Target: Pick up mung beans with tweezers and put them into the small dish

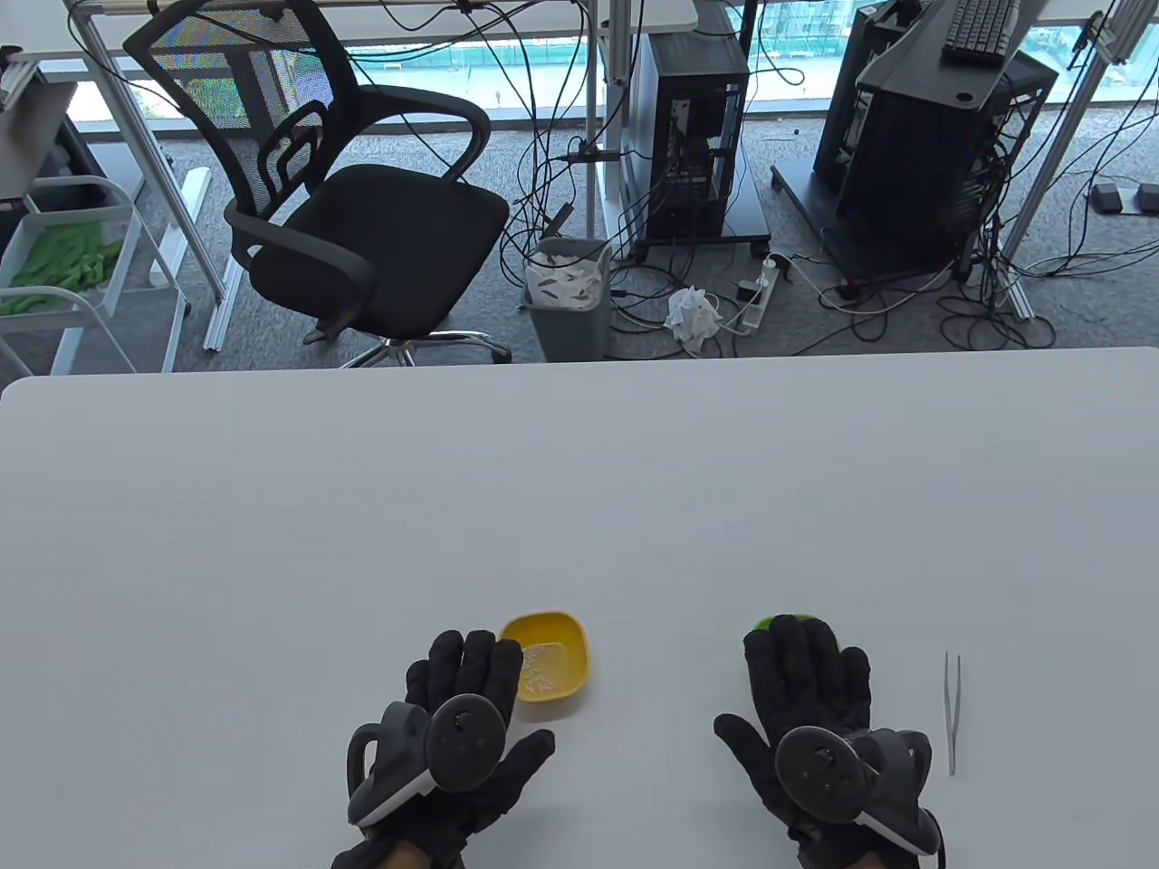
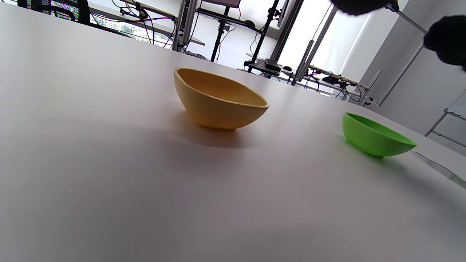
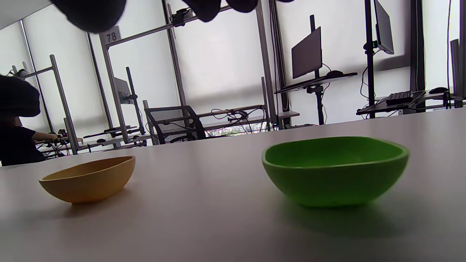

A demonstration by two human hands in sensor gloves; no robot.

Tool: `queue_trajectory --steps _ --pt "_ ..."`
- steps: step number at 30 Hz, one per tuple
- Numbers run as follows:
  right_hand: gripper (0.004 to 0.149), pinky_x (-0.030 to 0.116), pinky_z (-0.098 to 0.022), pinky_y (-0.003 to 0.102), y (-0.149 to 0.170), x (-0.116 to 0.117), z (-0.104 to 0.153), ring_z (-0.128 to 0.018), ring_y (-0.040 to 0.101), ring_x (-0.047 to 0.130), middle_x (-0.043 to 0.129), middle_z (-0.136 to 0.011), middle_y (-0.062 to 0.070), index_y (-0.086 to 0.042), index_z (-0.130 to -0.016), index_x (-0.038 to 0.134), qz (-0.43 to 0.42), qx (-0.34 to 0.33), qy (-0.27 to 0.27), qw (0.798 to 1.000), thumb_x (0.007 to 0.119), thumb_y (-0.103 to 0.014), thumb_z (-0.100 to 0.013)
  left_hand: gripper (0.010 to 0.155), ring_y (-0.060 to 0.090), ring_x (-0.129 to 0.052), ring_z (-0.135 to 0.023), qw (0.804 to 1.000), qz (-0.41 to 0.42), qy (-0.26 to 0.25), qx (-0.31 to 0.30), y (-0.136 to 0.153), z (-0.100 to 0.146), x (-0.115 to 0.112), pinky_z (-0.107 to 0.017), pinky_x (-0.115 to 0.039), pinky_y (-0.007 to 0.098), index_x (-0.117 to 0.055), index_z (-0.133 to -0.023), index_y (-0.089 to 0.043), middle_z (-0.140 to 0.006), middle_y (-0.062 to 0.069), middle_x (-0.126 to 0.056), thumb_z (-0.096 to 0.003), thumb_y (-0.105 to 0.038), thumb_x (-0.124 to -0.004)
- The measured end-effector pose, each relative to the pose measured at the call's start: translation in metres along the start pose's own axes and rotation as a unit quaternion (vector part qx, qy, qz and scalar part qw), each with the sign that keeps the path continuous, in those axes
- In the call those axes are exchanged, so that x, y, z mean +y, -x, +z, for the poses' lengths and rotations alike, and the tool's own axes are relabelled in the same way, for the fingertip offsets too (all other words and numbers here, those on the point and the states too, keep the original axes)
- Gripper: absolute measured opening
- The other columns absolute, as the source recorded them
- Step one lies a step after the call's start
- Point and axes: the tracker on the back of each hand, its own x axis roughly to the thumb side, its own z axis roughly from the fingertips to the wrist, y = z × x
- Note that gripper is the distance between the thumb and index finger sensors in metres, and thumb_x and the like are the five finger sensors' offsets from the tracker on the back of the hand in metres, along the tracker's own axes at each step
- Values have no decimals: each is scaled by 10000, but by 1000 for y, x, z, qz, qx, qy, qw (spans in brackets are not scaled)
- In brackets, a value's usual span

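1. While both hands lie flat with fingers spread and grip nothing, the left hand (image 1: pixel 453 724) sits beside the yellow dish (image 1: pixel 554 665) holding pale beans (image 1: pixel 543 672).
2. The right hand (image 1: pixel 819 724) partly hides the green dish (image 1: pixel 770 625).
3. The tweezers (image 1: pixel 952 713) lie on the table (image 1: pixel 579 507), right of that hand, untouched.

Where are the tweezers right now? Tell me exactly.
In the table view the tweezers lie flat on the white table, near its front edge on the person's right. They sit just outside the right hand, untouched, beyond the green bowl.
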Motion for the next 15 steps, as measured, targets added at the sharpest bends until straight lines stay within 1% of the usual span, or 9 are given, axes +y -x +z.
queue_trajectory --steps 2,15 --pt "784 218 -720 681 0 2 0 -1039 457 125 157 -1165 175 -154 -1131 272 -6 -1 -8 1000 553 -568 -527 899 468 -74 -1107 1000 -1 4 -3 -1 -1 -1 -767 -144 616 -183 -1155 -182 -1218 133 -131 -508 -666 -576" --pt "776 219 -720 673 -2 3 0 -1038 452 129 175 -1166 179 -147 -1130 295 -22 -7 -16 1000 560 -561 -530 900 467 -80 -1108 1000 -4 4 -5 -2 -1 -2 -769 -148 615 -181 -1154 -180 -1218 131 -132 -508 -668 -575"
